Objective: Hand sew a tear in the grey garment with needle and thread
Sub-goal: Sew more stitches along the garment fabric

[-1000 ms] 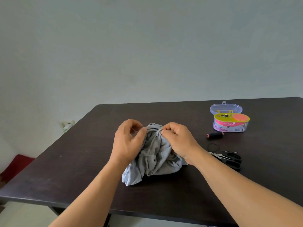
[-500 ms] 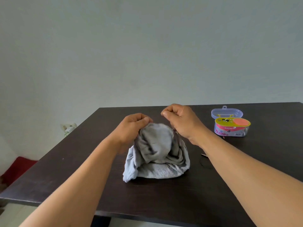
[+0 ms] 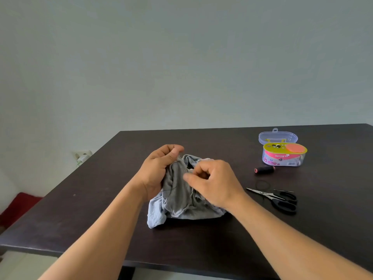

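Observation:
The grey garment (image 3: pixel 179 201) lies bunched on the dark table (image 3: pixel 101 209) at the middle. My left hand (image 3: pixel 156 170) grips its upper left edge and holds that part raised. My right hand (image 3: pixel 214 182) rests over the garment's right side with fingers curled, thumb and forefinger pinched together near the fabric's top; what they pinch is too small to tell. A dark thread line shows faintly on the cloth. No needle can be made out.
A black thread spool (image 3: pixel 264 170) lies right of the garment. Black-handled scissors (image 3: pixel 278 199) and a loop of black thread (image 3: pixel 263 185) lie near it. An open sewing kit box (image 3: pixel 283 153) stands at the back right. The table's near edge runs below my forearms.
Both hands have come down from the raised position, lowering the garment toward the table. My right hand has moved down over the garment's right side, uncovering the spool and scissors.

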### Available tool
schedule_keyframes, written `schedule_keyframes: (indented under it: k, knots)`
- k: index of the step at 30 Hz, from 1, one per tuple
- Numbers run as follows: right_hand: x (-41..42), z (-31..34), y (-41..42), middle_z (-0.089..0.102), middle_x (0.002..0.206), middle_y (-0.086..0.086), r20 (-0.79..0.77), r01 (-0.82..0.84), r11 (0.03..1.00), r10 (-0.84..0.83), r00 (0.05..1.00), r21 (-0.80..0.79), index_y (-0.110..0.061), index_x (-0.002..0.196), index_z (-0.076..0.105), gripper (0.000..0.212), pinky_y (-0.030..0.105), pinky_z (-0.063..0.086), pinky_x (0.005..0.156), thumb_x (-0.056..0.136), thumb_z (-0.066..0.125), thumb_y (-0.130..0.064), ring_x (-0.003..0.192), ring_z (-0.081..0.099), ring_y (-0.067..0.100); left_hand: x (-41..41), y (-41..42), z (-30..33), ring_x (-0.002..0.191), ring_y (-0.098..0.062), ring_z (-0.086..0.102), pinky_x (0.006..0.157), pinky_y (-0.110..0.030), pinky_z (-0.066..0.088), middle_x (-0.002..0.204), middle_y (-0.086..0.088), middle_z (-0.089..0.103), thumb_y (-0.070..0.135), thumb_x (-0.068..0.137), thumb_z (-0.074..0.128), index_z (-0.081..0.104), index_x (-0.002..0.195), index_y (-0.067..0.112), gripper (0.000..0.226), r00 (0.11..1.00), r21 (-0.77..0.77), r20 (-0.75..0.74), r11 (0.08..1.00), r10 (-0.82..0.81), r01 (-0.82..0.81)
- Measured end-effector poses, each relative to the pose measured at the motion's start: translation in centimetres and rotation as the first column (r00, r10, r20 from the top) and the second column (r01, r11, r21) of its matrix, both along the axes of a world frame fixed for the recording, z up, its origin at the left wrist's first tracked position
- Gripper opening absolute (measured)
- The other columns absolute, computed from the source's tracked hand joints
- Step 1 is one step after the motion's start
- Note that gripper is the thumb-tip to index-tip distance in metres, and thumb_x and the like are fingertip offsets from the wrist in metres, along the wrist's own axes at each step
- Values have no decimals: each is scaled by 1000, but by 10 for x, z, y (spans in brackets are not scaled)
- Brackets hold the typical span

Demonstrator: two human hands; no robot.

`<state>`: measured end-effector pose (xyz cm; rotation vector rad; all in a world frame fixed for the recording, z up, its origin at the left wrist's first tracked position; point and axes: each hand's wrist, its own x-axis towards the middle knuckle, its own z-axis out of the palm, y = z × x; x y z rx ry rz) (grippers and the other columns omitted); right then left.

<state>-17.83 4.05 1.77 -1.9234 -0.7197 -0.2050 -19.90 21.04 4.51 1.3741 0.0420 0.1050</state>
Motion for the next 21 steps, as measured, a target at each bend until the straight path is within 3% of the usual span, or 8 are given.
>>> schedule_keyframes:
  k: [3,7,10,11,13,16,18,21]
  knots:
    - [0,-8,6,67,68,-17,-22,40,991,-43,999,-124,-29,83,72,29,34,55,72,80,64,-57,67,63,2,1,-1,4,64,-21,57,62,-31,57,73,-8,56,15,102,47,68,98,10,22,1000,-111,15,994,25,-23]
    - [11,-8,6,65,82,-26,-182,21,998,-31,983,-55,-44,101,61,43,56,47,90,75,43,-72,83,60,5,0,-2,0,66,-26,53,72,-40,51,71,-7,48,20,100,45,67,99,10,24,1000,-267,0,964,-12,12]
    - [10,-7,5,64,94,-33,-128,4,996,-15,992,-85,-54,89,63,15,52,44,96,80,55,-63,95,61,2,-2,-3,-5,62,-24,50,66,-35,52,70,-6,45,18,90,49,64,104,9,22,999,-312,-7,950,-33,29]
    - [9,-7,6,63,93,-36,-112,15,995,-26,993,-98,-55,82,64,3,51,43,96,83,61,-56,94,61,1,-3,-3,-7,61,-23,48,65,-34,51,69,-6,44,17,85,50,64,104,8,25,999,-316,-3,948,-38,35]
    - [7,-6,5,66,88,-31,-78,37,997,-42,996,-67,-50,77,66,7,50,45,92,84,64,-48,88,62,1,-3,-1,-9,62,-24,45,65,-34,49,70,-6,43,17,78,50,62,106,6,33,999,-308,10,950,-49,50]
    - [7,-2,4,65,67,-16,-68,29,997,-24,997,78,-27,77,70,13,38,50,69,85,63,-35,63,58,4,-4,3,-10,61,-25,46,64,-35,47,67,-7,45,12,67,49,62,106,3,42,997,-247,40,966,-66,74]
    - [8,1,2,57,55,-13,-118,0,993,13,993,115,-18,76,68,15,29,42,57,88,65,-25,50,47,4,-5,5,-9,58,-24,47,61,-33,48,63,-6,47,7,64,43,61,105,1,45,997,-207,50,976,-64,73]
    - [9,-1,6,65,65,-14,-133,0,999,6,991,48,-28,83,69,23,36,51,65,79,64,-50,59,57,3,-6,2,-4,57,-23,48,62,-34,46,64,-8,48,5,61,40,60,104,1,48,995,-179,60,980,-78,88]
